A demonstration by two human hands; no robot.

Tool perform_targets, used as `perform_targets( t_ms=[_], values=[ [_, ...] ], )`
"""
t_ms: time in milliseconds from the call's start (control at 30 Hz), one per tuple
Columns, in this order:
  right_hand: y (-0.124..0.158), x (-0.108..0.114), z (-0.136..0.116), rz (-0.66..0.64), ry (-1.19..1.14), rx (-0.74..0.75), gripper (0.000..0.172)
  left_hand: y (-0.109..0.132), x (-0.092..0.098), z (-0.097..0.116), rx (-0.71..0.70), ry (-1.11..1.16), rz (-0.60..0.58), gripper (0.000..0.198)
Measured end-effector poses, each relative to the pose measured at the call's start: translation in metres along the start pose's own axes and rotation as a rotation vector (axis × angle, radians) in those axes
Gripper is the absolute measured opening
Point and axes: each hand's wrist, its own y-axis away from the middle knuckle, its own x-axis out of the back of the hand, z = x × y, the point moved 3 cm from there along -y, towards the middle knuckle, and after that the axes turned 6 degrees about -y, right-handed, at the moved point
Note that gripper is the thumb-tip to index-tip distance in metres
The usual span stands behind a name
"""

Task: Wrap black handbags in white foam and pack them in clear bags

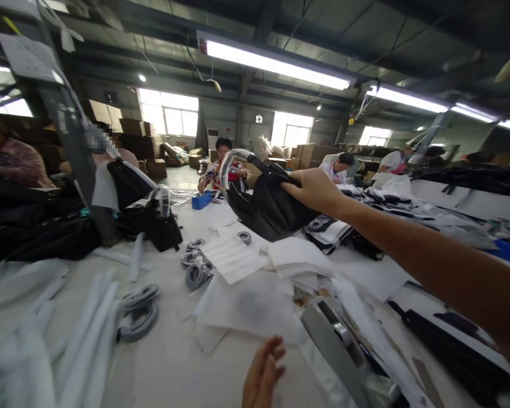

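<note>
My right hand [313, 190] reaches out over the table and is closed on the edge of a black handbag [274, 205]. The handbag hangs in the air, tilted, and its handle [228, 165] has a pale wrapping around part of it. Low in the view, above the white tabletop, is my left hand [263, 371], its fingers loosely bent and apart with nothing in them. Nearest to it lie white paper sheets [249, 303] and a grey tape dispenser [334, 340].
Coiled grey straps [198, 272] and white rolls [89, 334] lie to the left. Another black bag [162, 226] stands by a metal post [74, 130]. A co-worker [216, 173] sits across the table near a blue box [201, 200]. Black pieces [446, 345] lie at right.
</note>
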Motion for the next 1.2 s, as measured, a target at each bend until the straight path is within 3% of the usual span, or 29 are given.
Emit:
perform_targets(
  t_ms=[67, 200, 267, 333, 400, 500, 600, 667, 733, 833, 933, 1000, 1067, 1133, 1200],
  values=[
    [0.037, 0.035, -0.032, -0.078, 0.002, 0.048, 0.037, 0.011, 0.001, 0.03, -0.067, 0.197, 0.135, 0.062],
    [0.121, 0.068, -0.106, -0.443, -0.253, 0.167, 0.032, 0.055, -0.01, 0.071, -0.038, 0.49, 0.097, 0.061],
    [0.164, 0.066, -0.136, -0.704, -0.577, 0.233, 0.034, 0.083, -0.007, 0.069, 0.066, 0.583, 0.084, 0.062],
    [0.202, 0.053, -0.148, -0.842, -0.886, 0.289, 0.033, 0.112, 0.008, 0.052, 0.184, 0.64, 0.126, 0.062],
    [0.233, 0.025, -0.139, -0.76, -1.0, 0.281, 0.036, 0.138, 0.033, 0.031, 0.242, 0.65, 0.246, 0.062],
    [0.276, -0.036, -0.102, -0.513, -0.835, 0.161, 0.042, 0.173, 0.07, 0.008, 0.252, 0.564, 0.475, 0.057],
    [0.321, -0.095, -0.076, -0.609, -0.728, -0.123, 0.055, 0.193, 0.085, 0.002, 0.211, 0.496, 0.533, 0.048],
    [0.349, -0.113, -0.077, -0.693, -0.754, -0.265, 0.058, 0.197, 0.089, 0.005, 0.157, 0.418, 0.536, 0.047],
    [0.372, -0.113, -0.089, -0.716, -0.798, -0.308, 0.061, 0.195, 0.097, 0.014, 0.132, 0.274, 0.564, 0.053],
    [0.394, -0.094, -0.106, -0.69, -0.803, -0.275, 0.059, 0.191, 0.121, 0.036, 0.104, -0.088, 0.654, 0.067],
    [0.4, -0.067, -0.114, -0.529, -0.73, -0.182, 0.049, 0.196, 0.137, 0.068, -0.129, -0.687, 0.754, 0.064],
    [0.397, -0.051, -0.122, -0.398, -0.737, -0.064, 0.042, 0.202, 0.13, 0.079, -0.239, -0.999, 0.641, 0.053],
    [0.391, -0.042, -0.136, -0.336, -0.815, 0.063, 0.034, 0.207, 0.114, 0.076, -0.281, -1.207, 0.387, 0.045],
    [0.383, -0.04, -0.155, -0.329, -0.867, 0.144, 0.03, 0.212, 0.096, 0.065, -0.346, -1.424, 0.146, 0.046],
    [0.371, -0.044, -0.175, -0.36, -0.828, 0.19, 0.028, 0.215, 0.084, 0.054, -0.449, -1.649, 0.022, 0.053]
  ],
)
